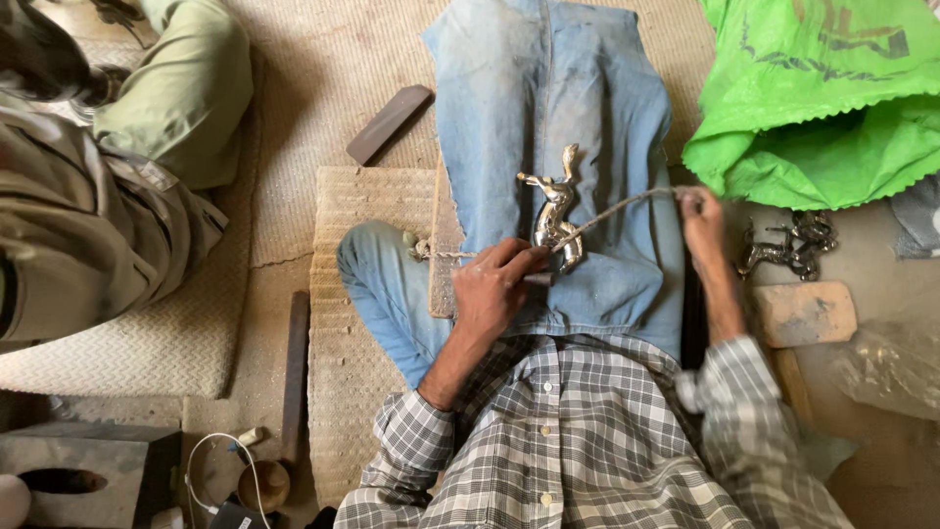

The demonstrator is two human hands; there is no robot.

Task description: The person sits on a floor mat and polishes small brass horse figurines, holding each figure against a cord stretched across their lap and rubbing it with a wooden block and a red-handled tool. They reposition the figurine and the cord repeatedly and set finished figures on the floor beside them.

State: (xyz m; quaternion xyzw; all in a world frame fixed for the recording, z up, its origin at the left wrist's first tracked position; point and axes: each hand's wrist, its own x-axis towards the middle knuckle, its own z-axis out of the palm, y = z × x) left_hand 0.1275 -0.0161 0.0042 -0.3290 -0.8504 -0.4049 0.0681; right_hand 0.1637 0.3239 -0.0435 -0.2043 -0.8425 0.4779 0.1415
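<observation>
Across my lap, on the blue denim of my crossed legs (548, 88), lies a shiny metal figurine (555, 211) shaped like a rearing animal, and both my hands are busy with it. My left hand (494, 284) pinches down on the base of the figurine, fingers closed tight on it and pressing it against the cloth. My right hand (700, 220) is closed around the end of a twisted cord (617, 209) that runs taut from that fist to the figurine's lower body; the cord seems to carry on leftward to a knot near my knee, though I cannot be sure it is one piece. As I judge it, rubbing with the cord goes well only if the left grip keeps the piece from rocking and the cord stays stretched and on one spot rather than sliding up toward the thin neck. My right hand is blurred, so I cannot tell how the cord is wound in it. More small dark metal figures (788, 245) lie beside a green bag (822, 108) to my right, too tangled to count. A flat stone block (803, 313) sits just below them. Another person's olive sleeve (186, 88) is cut off at the upper left.
</observation>
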